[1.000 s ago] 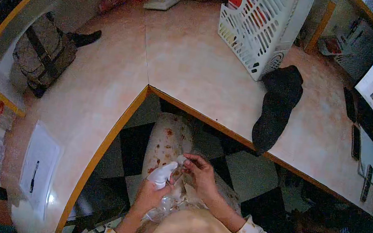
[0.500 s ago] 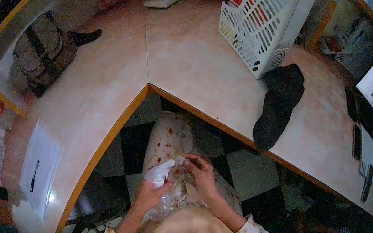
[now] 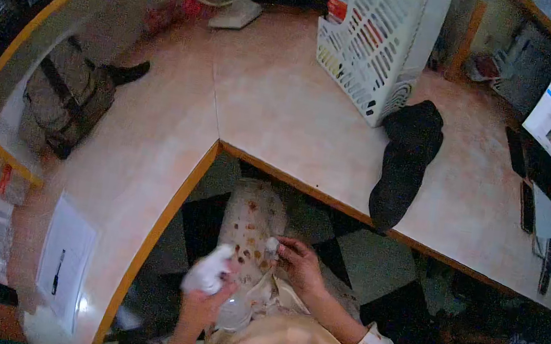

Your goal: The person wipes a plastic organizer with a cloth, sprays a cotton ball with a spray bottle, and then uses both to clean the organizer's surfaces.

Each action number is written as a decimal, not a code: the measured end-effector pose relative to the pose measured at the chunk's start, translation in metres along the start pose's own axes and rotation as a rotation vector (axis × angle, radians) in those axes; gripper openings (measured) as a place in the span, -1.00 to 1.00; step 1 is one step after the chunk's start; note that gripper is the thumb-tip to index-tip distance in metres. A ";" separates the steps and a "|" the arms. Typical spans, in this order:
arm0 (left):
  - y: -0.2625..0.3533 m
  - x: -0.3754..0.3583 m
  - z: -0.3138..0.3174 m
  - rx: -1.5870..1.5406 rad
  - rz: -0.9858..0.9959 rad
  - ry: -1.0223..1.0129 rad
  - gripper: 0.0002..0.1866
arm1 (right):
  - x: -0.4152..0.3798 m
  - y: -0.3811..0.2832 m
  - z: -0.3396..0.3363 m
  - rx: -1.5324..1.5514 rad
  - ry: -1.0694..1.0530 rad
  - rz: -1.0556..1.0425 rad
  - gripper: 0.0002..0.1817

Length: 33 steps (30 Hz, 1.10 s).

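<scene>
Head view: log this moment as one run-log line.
left hand: holding white item | right hand: pinching small white piece | hands apart, over lap | black cloth: at edge of desk

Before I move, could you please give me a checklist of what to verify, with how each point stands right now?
1. White object gripped in the left hand: ok.
2. Small pale piece held in the fingers of the right hand: ok.
3. Hands apart from each other, above the lap: ok.
4. White object clear enough to identify: not ok, it is blurred.
5. Black item well back from the front edge of the desk: not ok, its near end reaches that edge.
6. Contents of the see-through item at the lap: cannot tell.
</scene>
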<state>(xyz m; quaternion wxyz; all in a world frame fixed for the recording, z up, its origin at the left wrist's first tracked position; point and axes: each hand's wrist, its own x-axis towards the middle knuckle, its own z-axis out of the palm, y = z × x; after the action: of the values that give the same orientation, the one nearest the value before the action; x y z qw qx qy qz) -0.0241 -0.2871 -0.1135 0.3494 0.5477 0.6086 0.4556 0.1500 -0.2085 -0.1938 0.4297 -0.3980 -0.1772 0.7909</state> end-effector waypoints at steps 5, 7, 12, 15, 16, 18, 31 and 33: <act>0.038 0.016 -0.111 0.094 0.292 0.666 -0.44 | -0.002 -0.009 -0.004 -0.073 0.000 -0.095 -0.80; 0.040 0.043 -0.163 0.089 0.440 0.850 -0.52 | -0.007 -0.018 -0.004 -0.103 -0.017 -0.121 -0.80; -0.019 0.131 -0.279 0.340 0.283 1.133 -0.45 | -0.035 -0.065 -0.004 -0.255 -0.183 -0.441 -0.76; -0.057 0.162 -0.325 0.623 0.145 1.189 -0.44 | -0.076 -0.118 -0.005 -0.365 -0.168 -0.565 -0.73; -0.065 0.165 -0.332 0.633 0.183 1.184 -0.45 | -0.084 -0.134 -0.007 -0.348 -0.151 -0.649 -0.73; -0.078 0.171 -0.343 0.651 0.255 1.173 -0.46 | -0.096 -0.169 -0.009 -0.339 -0.110 -0.788 -0.74; -0.073 0.162 -0.340 0.618 0.282 1.076 -0.57 | -0.020 -0.360 0.020 -0.802 0.254 -1.555 -0.82; -0.077 0.159 -0.350 0.654 0.274 1.106 -0.57 | -0.008 -0.376 0.023 -0.765 0.283 -1.616 -0.81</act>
<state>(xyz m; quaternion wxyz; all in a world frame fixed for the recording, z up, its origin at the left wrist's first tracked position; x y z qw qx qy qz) -0.3989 -0.1891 -0.0547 -0.2607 0.3833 0.7301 0.5020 0.3373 -0.0007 0.0581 0.7101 -0.3613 -0.5992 0.0789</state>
